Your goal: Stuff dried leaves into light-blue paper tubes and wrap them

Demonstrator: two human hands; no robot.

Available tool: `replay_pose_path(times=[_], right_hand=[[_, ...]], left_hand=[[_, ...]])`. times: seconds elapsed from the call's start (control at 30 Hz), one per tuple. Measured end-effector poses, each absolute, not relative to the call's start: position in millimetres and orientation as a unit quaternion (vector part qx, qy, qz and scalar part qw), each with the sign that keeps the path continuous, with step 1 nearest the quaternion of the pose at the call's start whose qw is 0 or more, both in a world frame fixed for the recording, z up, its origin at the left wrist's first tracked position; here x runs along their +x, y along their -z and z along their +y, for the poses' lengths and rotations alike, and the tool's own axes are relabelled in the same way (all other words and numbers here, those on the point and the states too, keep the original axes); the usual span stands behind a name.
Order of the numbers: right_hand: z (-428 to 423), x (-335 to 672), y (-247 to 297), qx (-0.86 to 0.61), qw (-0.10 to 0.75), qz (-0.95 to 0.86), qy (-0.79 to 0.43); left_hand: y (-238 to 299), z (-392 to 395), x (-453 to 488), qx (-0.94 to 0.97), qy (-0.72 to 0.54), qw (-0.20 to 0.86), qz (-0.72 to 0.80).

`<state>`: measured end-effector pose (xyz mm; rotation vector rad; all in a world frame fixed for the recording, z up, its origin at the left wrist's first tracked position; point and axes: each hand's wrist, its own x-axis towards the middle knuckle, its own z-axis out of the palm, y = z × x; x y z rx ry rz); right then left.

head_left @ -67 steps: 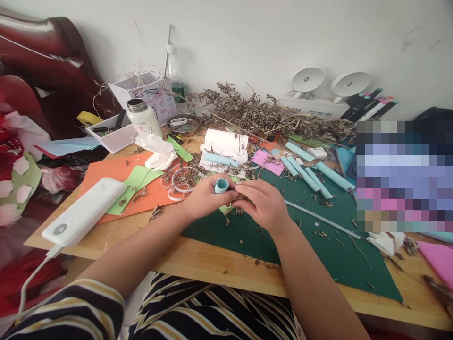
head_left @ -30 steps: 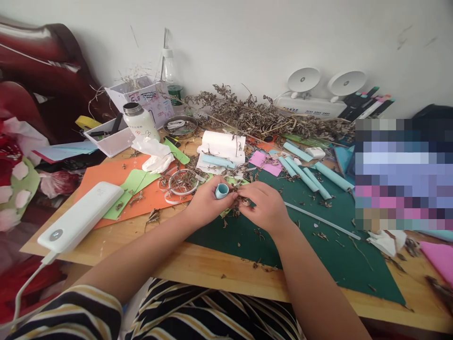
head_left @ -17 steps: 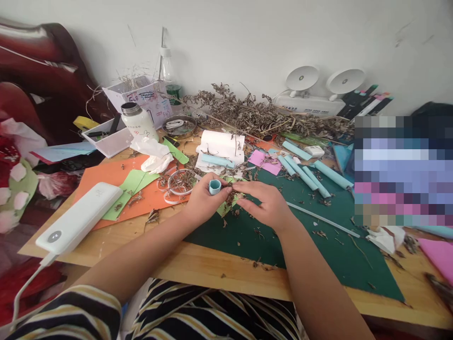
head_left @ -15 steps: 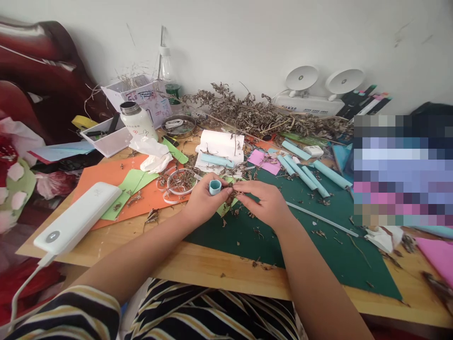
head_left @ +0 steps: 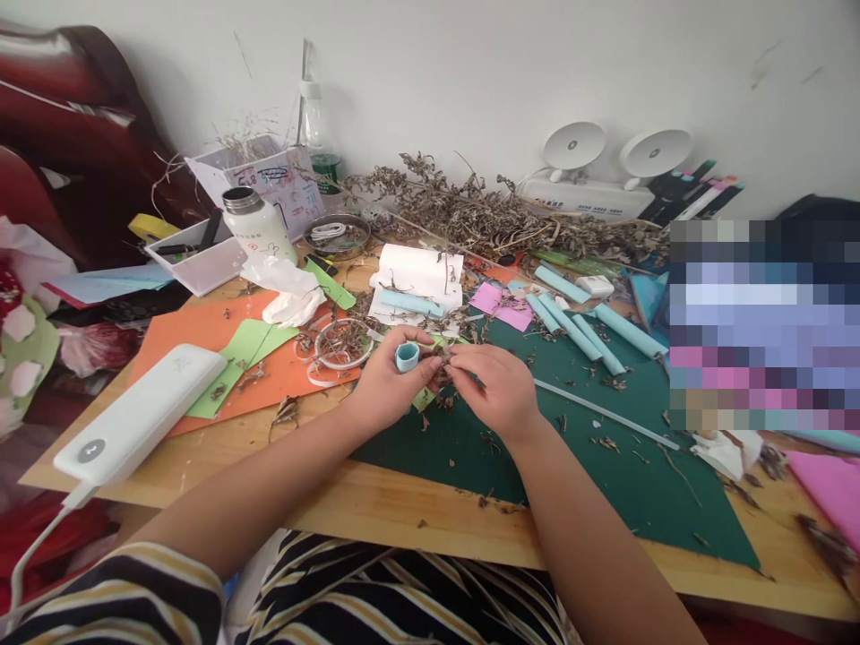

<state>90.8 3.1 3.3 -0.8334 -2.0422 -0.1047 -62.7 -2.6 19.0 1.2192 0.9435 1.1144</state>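
My left hand [head_left: 382,383] is wrapped round a short light-blue paper tube [head_left: 407,356], whose open end faces up. Dried leaves [head_left: 441,365] show between the thumb of that hand and the fingertips of my right hand [head_left: 503,391], which pinch them. Beneath both hands lie a light-green paper [head_left: 423,399] and a dark-green sheet [head_left: 645,488] strewn with leaf crumbs. Left of my left hand, a round white-rimmed holder [head_left: 344,346] contains more dried leaf bits. To the right, several rolled blue paper tubes [head_left: 591,344] rest on the dark-green sheet.
A heap of dried plants [head_left: 484,215] runs along the wall beside a white router [head_left: 584,197]. At left stand an open white bottle [head_left: 259,228] and a white power bank [head_left: 144,412] with a cable. A translucent stick [head_left: 605,412] lies right of my hands.
My right hand has shifted slightly left and its fingers have curled more at the dried leaves. My left hand keeps the blue paper tube. The view has moved slightly.
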Motion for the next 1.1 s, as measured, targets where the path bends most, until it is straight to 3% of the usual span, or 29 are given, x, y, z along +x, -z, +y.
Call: replay_pose_path(times=[0.37,0.7,0.83,0.93,1.1], right_hand=[[-1.0,85.5,-2.2,-0.363,0.456,-0.810,0.063],[3.4,95.8,-11.7,-0.362,0.447,-0.807,0.134],[1.2,104.7,-18.0,-0.389,0.492,-0.773,0.097],[-4.9,108.4,-25.3,-0.386,0.537,-0.750,0.019],[-16.0,97.7,-40.5,-0.273,0.466,-0.838,-0.073]], left_hand=[[-14.2,-1.5,-61.5,0.460,-0.490,0.631,0.387],[-7.5,-4.5,-62.4,0.540,-0.423,0.632,0.360],[-1.0,-10.9,-58.8,0.587,-0.398,0.638,0.300],[0.7,-15.7,-56.0,0.652,-0.381,0.585,0.296],[0.6,-16.3,-53.2,0.709,-0.375,0.493,0.338]])
